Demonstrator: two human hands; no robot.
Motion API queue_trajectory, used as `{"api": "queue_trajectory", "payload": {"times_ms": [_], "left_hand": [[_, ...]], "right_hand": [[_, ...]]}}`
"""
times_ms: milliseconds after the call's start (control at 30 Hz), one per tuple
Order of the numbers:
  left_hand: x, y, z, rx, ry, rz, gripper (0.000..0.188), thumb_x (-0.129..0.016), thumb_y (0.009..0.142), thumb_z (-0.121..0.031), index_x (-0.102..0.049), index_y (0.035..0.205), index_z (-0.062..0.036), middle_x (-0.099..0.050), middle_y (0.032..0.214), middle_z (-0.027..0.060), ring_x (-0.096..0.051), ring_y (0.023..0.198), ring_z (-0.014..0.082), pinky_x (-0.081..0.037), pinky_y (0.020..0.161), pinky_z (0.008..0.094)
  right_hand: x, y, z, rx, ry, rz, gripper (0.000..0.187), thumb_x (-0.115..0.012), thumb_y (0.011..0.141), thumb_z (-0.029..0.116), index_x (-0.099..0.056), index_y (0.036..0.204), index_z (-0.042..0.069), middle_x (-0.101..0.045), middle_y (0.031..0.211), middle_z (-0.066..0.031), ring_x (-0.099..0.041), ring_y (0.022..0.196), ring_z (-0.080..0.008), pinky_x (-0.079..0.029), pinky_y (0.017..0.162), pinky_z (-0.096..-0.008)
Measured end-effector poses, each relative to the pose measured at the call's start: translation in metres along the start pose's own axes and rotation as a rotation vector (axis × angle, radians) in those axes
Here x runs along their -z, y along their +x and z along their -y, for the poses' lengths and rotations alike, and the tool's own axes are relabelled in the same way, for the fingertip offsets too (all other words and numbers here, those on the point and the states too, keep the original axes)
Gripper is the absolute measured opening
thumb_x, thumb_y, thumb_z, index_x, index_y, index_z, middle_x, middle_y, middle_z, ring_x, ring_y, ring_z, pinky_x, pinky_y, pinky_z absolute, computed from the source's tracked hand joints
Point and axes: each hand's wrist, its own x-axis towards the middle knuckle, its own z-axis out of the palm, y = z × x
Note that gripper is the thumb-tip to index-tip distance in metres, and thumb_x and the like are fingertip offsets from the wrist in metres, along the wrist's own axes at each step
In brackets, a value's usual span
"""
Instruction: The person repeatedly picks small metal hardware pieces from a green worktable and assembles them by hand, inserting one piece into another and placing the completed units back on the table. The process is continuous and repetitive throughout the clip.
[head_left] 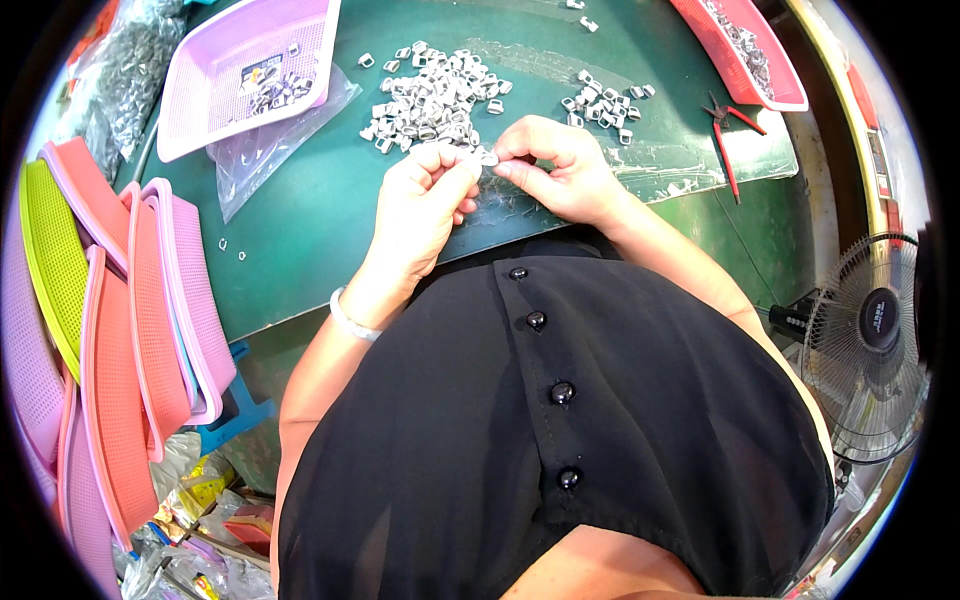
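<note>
My left hand point(432, 190) and my right hand point(560, 170) meet at the near edge of the green table, fingertips pinched together. Between them is a small silvery metal loop point(488, 158), like a buckle piece; both hands grip it, though the fingers cover part of it. Just beyond my left hand lies a large heap of similar metal loops point(435, 95). A smaller group of loops point(604, 104) sits past my right hand. To the right, red-handled pliers point(727, 140) rest on the table.
A pink basket point(190, 85) holding some metal pieces stands at the far left, on a clear plastic bag point(262, 160). Another red basket point(785, 90) of parts is at the far right. Stacked colored baskets point(115, 400) lean at left; a fan point(868, 350) stands at right.
</note>
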Motion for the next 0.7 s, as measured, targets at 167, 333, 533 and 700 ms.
{"api": "queue_trajectory", "payload": {"times_ms": [167,333,533,700], "left_hand": [[0.0003,0.0000,0.0005,-0.006,0.005,0.006,0.004,-0.058,0.083,-0.011,-0.058,0.084,-0.0065,-0.055,0.066,-0.0021,-0.049,0.055,0.0044,-0.037,0.051,0.0163],[0.0006,0.0002,0.0012,-0.010,0.016,0.007,0.005,-0.059,0.083,-0.011,-0.058,0.084,-0.0067,-0.055,0.066,-0.0023,-0.048,0.055,0.0040,-0.037,0.051,0.0160],[0.0006,0.0003,0.0015,-0.005,0.027,0.024,0.004,-0.059,0.082,-0.011,-0.058,0.083,-0.0074,-0.055,0.066,-0.0031,-0.048,0.055,0.0036,-0.036,0.051,0.0158],[0.0003,0.0003,0.0019,-0.010,0.032,0.037,0.005,-0.059,0.082,-0.012,-0.057,0.084,-0.0076,-0.055,0.067,-0.0030,-0.048,0.056,0.0034,-0.036,0.051,0.0159]], "right_hand": [[-0.0003,-0.0010,-0.0003,0.031,-0.048,-0.005,0.010,-0.063,0.075,-0.001,-0.059,0.084,0.001,-0.060,0.079,-0.0076,-0.059,0.071,-0.0178,-0.046,0.064,-0.0253],[-0.0009,-0.0030,-0.0007,-0.018,0.000,0.003,0.009,-0.062,0.076,0.000,-0.059,0.085,0.001,-0.060,0.080,-0.0070,-0.058,0.072,-0.0163,-0.045,0.065,-0.0245],[-0.0013,-0.0053,0.0026,-0.143,0.138,0.014,0.007,-0.061,0.078,0.000,-0.058,0.084,0.000,-0.057,0.080,-0.0033,-0.052,0.071,-0.0093,-0.041,0.064,-0.0211],[-0.0024,-0.0083,-0.0023,-0.218,0.224,-0.005,0.008,-0.063,0.078,0.004,-0.060,0.084,0.002,-0.061,0.080,-0.0036,-0.056,0.074,-0.0092,-0.045,0.066,-0.0232]]}}
